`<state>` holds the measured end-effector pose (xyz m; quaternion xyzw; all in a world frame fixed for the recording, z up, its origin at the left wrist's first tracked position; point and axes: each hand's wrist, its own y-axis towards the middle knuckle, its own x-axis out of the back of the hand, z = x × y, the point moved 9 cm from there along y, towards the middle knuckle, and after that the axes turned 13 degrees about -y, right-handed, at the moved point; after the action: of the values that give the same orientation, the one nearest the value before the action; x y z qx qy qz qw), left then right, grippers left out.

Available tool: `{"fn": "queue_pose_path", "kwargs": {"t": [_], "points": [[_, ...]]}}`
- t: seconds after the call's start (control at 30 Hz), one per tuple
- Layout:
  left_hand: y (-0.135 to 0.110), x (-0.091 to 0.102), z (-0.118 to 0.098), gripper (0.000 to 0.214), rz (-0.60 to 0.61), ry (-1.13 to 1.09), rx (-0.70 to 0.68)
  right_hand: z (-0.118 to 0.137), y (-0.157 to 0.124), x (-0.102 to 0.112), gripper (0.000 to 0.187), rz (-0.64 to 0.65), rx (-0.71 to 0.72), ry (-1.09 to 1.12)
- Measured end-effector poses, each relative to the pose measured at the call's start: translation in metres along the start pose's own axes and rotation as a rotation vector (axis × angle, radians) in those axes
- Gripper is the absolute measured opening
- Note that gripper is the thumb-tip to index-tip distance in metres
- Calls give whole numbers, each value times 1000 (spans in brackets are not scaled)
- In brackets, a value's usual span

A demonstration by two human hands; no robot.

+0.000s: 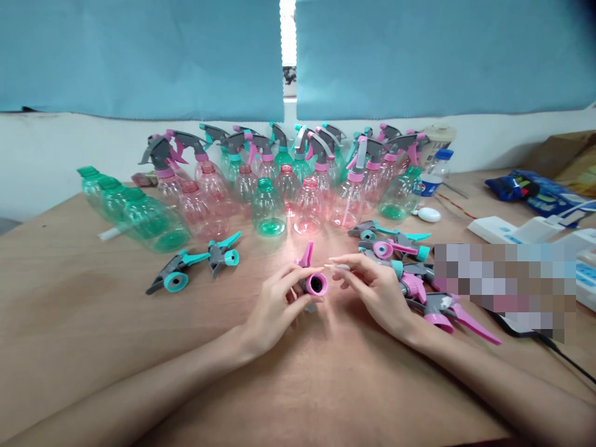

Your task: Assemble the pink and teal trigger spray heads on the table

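Note:
My left hand is closed around a grey and pink spray head, its pink screw collar facing me and its pink trigger pointing up. My right hand sits just right of it, fingers pinched on a thin clear dip tube whose end points at the collar. Both hands hover over the middle of the wooden table. Right behind them stand an open green bottle and an open pink bottle.
Two teal spray heads lie to the left, a pile of pink and teal spray heads to the right. Capped spray bottles stand in rows at the back, green bottles lie at left. Power strips and a cable sit far right.

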<state>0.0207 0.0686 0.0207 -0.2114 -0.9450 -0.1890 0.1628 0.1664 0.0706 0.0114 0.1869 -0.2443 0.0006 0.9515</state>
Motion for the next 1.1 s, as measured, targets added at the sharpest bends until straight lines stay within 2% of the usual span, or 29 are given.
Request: {"fn": "queue_pose_path", "kwargs": {"t": [0.17, 0.4, 0.53, 0.63, 0.83, 1.1], "points": [[-1, 2, -1, 28, -17, -14, -24, 2, 0, 2, 20, 8, 6, -48], [-2, 5, -2, 27, -65, -37, -45, -4, 4, 20, 15, -91, -31, -2], [-2, 5, -2, 28, -59, -33, -44, -2, 5, 28, 18, -147, -3, -101], [-2, 5, -2, 29, -59, -23, -45, 0, 4, 23, 25, -121, 18, -120], [-3, 5, -3, 29, -49, 4, -52, 1, 0, 14, 16, -77, -75, 154], [-5, 2, -13, 28, -40, 78, -143, 16, -5, 0, 8, 35, 53, 60]]}}
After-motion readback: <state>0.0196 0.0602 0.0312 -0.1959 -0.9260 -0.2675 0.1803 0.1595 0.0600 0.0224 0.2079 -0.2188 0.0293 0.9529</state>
